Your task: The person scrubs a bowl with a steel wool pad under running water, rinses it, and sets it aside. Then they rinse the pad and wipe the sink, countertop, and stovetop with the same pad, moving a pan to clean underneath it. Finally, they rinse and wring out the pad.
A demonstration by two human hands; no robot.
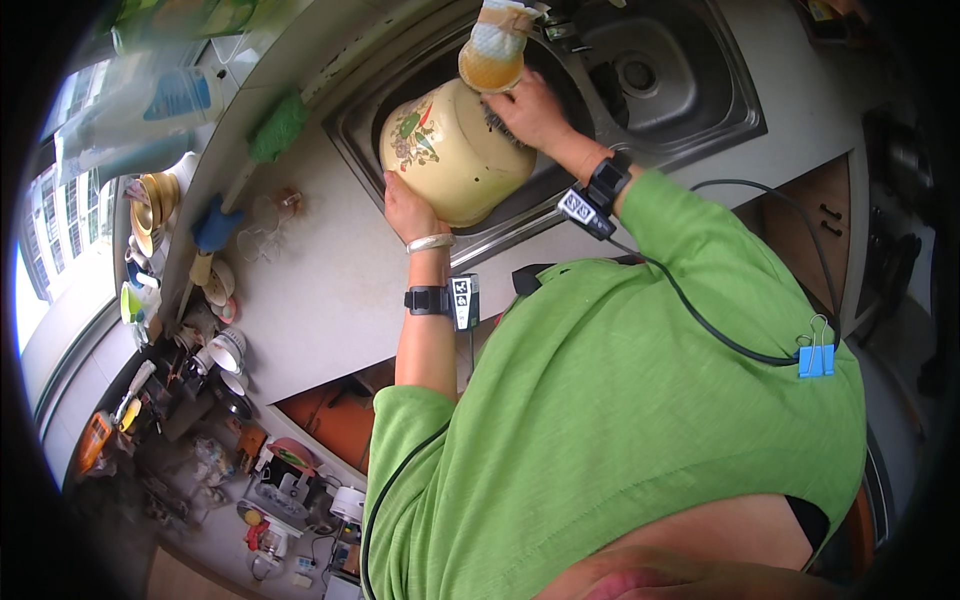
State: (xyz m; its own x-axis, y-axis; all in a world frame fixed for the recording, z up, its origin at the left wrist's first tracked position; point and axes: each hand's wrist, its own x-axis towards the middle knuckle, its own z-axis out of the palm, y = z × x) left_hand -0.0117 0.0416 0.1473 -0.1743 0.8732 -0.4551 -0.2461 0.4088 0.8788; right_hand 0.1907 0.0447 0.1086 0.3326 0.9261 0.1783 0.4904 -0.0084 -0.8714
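Note:
A cream enamel pot (450, 169) with a printed vegetable pattern lies tilted in the left basin of a steel double sink (345, 127). My left hand (411, 211) grips the pot at its near left edge. Against its upper right side, my right hand (529, 112) presses a dark scouring pad (501, 129), probably steel wool. Most of the pad is hidden under the fingers. A few dark specks mark the pot's surface. Just above my right hand hangs a tap end with a wrapped, orange-yellow cover (491, 64).
The right basin (675, 82) has a round drain. Left on the counter (315, 322) are a green scrubber (279, 126), a blue-headed brush (215, 223) and a clear glass item (259, 236). Bowls (227, 350) line the window side. Cables run from both wrist devices.

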